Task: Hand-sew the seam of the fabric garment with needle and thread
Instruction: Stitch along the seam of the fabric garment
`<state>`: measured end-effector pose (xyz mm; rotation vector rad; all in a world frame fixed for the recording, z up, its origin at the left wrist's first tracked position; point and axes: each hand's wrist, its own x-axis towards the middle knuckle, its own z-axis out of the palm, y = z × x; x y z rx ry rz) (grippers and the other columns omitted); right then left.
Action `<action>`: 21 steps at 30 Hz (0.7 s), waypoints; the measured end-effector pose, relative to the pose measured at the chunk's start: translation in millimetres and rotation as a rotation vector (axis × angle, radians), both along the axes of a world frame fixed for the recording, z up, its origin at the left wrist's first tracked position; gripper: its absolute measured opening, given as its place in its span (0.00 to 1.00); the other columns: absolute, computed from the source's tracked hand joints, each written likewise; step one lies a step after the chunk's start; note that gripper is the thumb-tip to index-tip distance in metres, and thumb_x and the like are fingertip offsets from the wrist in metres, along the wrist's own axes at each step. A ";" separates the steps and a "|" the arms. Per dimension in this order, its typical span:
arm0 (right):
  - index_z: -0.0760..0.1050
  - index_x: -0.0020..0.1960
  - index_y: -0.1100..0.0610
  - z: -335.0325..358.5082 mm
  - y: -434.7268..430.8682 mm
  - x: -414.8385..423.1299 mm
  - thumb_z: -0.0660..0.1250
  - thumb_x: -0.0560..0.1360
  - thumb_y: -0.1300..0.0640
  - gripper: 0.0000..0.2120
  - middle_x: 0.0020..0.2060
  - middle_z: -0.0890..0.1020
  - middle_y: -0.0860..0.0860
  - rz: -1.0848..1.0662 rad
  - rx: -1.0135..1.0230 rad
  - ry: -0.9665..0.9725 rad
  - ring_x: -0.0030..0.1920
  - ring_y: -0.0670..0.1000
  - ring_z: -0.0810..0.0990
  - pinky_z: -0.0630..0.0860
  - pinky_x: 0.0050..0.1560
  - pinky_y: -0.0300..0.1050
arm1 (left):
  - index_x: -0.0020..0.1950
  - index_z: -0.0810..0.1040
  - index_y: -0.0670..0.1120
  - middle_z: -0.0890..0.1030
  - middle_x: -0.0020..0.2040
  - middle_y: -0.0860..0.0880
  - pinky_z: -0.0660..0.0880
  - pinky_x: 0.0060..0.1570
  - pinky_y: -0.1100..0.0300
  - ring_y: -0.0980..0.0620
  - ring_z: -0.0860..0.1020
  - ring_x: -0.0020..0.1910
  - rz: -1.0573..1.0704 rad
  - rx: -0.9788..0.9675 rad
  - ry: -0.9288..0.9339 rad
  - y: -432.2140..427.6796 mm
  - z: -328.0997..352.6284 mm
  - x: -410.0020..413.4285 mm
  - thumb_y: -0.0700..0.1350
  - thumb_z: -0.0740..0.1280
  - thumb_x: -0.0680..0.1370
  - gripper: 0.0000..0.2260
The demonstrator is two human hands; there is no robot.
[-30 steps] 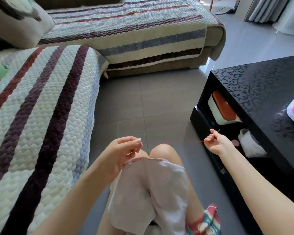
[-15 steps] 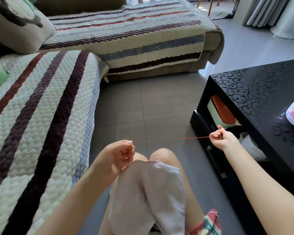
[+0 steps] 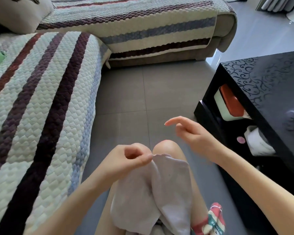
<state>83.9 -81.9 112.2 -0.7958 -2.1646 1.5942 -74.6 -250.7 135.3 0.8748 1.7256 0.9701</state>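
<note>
A pale lilac fabric garment (image 3: 168,187) hangs over my bare knee (image 3: 166,146). My left hand (image 3: 131,160) pinches its top hem between thumb and forefinger. Up and to the right of the hem, my right hand (image 3: 193,134) is in the air and blurred. Its index finger points left and the other fingers are curled under. Neither needle nor red thread shows in this frame, so whether the right hand holds the needle is unclear.
A striped quilted sofa cover (image 3: 41,99) fills the left and back. A glossy black coffee table (image 3: 270,92) stands at the right, with an orange-lidded box (image 3: 229,102) and a white roll (image 3: 258,141) on its lower shelf. Grey tiled floor (image 3: 143,99) lies between them.
My right hand, which held the needle with the red thread pulled taut far right, has swung back left toward the hem. The thread is no longer visible. My left hand keeps its pinch.
</note>
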 end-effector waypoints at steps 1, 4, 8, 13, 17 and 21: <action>0.74 0.53 0.52 -0.3 -10.2 -1.6 0.56 0.79 0.67 0.14 0.26 0.69 0.41 0.073 0.064 -0.047 0.29 0.43 0.63 0.61 0.33 0.35 | 0.41 0.81 0.34 0.79 0.32 0.58 0.69 0.36 0.73 0.64 0.75 0.33 -0.011 0.028 -0.035 0.0 1.7 0.7 0.39 0.71 0.75 0.08; 0.74 0.48 0.48 -6.6 -29.3 -2.7 0.60 0.78 0.62 0.09 0.33 0.76 0.40 0.203 0.213 -0.126 0.34 0.43 0.70 0.65 0.37 0.32 | 0.42 0.84 0.37 0.82 0.36 0.54 0.71 0.39 0.71 0.61 0.77 0.37 -0.014 0.047 -0.095 -0.2 -4.3 -1.9 0.36 0.72 0.74 0.03; 0.78 0.46 0.50 -17.9 -29.2 -3.2 0.58 0.74 0.52 0.10 0.41 0.82 0.48 0.258 0.250 -0.107 0.36 0.46 0.73 0.69 0.41 0.39 | 0.38 0.86 0.46 0.83 0.37 0.51 0.72 0.40 0.69 0.59 0.78 0.38 -0.004 -0.023 -0.234 -0.2 -13.3 -6.3 0.44 0.74 0.69 0.02; 0.76 0.44 0.45 -26.8 -27.8 -6.8 0.58 0.74 0.52 0.08 0.42 0.82 0.52 0.300 0.178 -0.030 0.44 0.57 0.77 0.74 0.42 0.52 | 0.36 0.85 0.46 0.82 0.35 0.51 0.72 0.39 0.71 0.60 0.78 0.36 -0.018 -0.030 -0.315 2.1 -14.7 -7.7 0.41 0.76 0.70 0.03; 0.75 0.42 0.42 -26.3 -25.1 -6.2 0.61 0.73 0.60 0.12 0.42 0.81 0.51 0.289 0.103 -0.019 0.44 0.55 0.78 0.75 0.43 0.52 | 0.37 0.85 0.46 0.83 0.36 0.50 0.73 0.39 0.70 0.58 0.79 0.37 -0.008 -0.045 -0.327 2.7 -15.2 -10.0 0.38 0.74 0.73 0.06; 0.76 0.40 0.40 -25.3 -25.6 -7.9 0.62 0.73 0.64 0.17 0.41 0.80 0.50 0.299 0.015 0.007 0.39 0.49 0.76 0.70 0.41 0.42 | 0.39 0.86 0.45 0.84 0.38 0.48 0.74 0.41 0.69 0.57 0.80 0.40 -0.008 -0.045 -0.349 3.0 -16.7 -11.7 0.43 0.72 0.68 0.04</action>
